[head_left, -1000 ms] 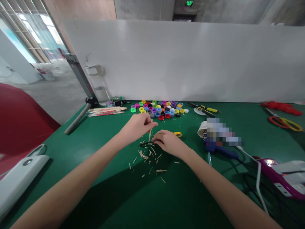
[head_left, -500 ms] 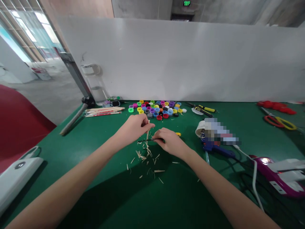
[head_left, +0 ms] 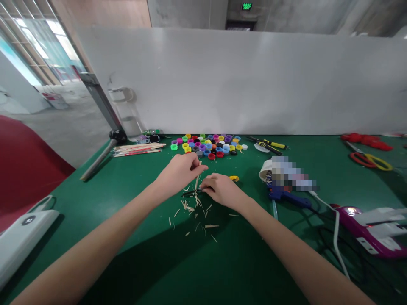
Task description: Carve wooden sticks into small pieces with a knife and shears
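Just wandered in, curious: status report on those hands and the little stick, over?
Left hand pinching thin wooden stick near upright. Right hand holding dark tool at its base. Shavings scattered on green mat. Bottle caps, glue gun nearby, apart.

- The left hand (head_left: 181, 171) pinches a wooden stick (head_left: 197, 181) that stands nearly upright on the table (head_left: 127, 203). The right hand (head_left: 221, 189) meets it from the right and holds a knife (head_left: 190, 194) across the stick's foot.
- Wood shavings (head_left: 197, 212) lie under the grip and on the person's side of it.
- Straight beyond the grip is a heap of plastic caps (head_left: 210, 145), in front of the partition board (head_left: 238, 80).
- Beyond and to the left lies a bundle of sticks (head_left: 138, 148), with a hammer (head_left: 101, 159) further left at the table's edge.
- To the right lies a tipped cup (head_left: 265, 171), with a glue gun (head_left: 288, 197) just on the person's side of it.
- Beyond the cup are screwdrivers (head_left: 270, 146). Scissors (head_left: 370, 160) lie far to the right.
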`<state>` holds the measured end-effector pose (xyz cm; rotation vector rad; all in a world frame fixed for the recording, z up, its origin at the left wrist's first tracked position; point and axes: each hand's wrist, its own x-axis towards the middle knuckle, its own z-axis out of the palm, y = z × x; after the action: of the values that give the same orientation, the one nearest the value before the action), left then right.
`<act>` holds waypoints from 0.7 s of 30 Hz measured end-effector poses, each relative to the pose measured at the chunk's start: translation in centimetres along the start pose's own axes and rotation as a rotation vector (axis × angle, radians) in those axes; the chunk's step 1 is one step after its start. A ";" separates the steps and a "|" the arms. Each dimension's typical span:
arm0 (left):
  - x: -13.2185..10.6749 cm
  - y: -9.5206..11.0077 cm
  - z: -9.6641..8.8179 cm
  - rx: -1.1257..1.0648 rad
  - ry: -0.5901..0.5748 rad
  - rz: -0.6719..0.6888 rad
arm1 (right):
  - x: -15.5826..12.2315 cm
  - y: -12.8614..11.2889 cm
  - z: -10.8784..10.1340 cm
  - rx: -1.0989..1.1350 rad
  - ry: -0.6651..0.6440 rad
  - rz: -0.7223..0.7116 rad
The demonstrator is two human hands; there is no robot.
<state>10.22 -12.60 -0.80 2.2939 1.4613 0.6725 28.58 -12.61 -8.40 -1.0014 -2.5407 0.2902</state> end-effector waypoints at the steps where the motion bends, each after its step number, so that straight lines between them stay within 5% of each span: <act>1: 0.0 0.0 0.0 0.002 0.003 -0.001 | 0.0 0.0 0.0 0.003 0.002 0.002; 21: -0.1 -0.2 -0.2 0.033 0.022 -0.038 | -0.7 -1.3 -0.5 -0.027 0.114 -0.005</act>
<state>9.91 -12.57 -0.73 2.2839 1.5334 0.6696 28.47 -13.97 -7.72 -0.9923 -2.4499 0.1914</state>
